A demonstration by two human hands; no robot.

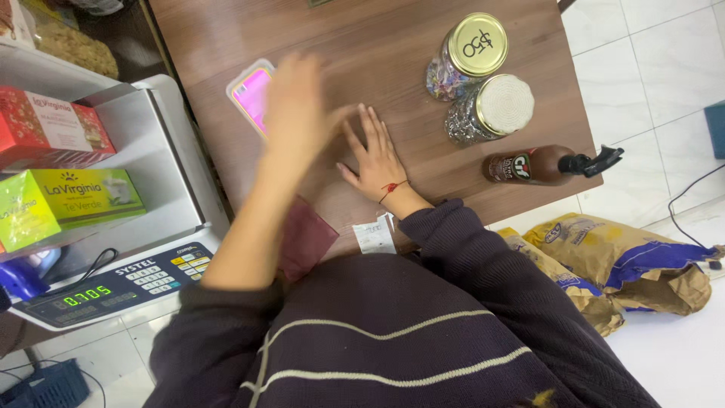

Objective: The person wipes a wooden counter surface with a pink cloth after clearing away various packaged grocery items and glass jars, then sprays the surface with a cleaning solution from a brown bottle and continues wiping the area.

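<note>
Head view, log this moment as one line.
left hand: blurred over phone | right hand: flat on table | jars, spray bottle at right

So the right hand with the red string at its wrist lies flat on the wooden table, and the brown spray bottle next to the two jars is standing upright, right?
Not quite. The head view shows the brown spray bottle lying on its side, not upright. The rest holds: the right hand, with the red string at its wrist, lies flat on the wooden table, and the bottle is beside the two jars.
</note>
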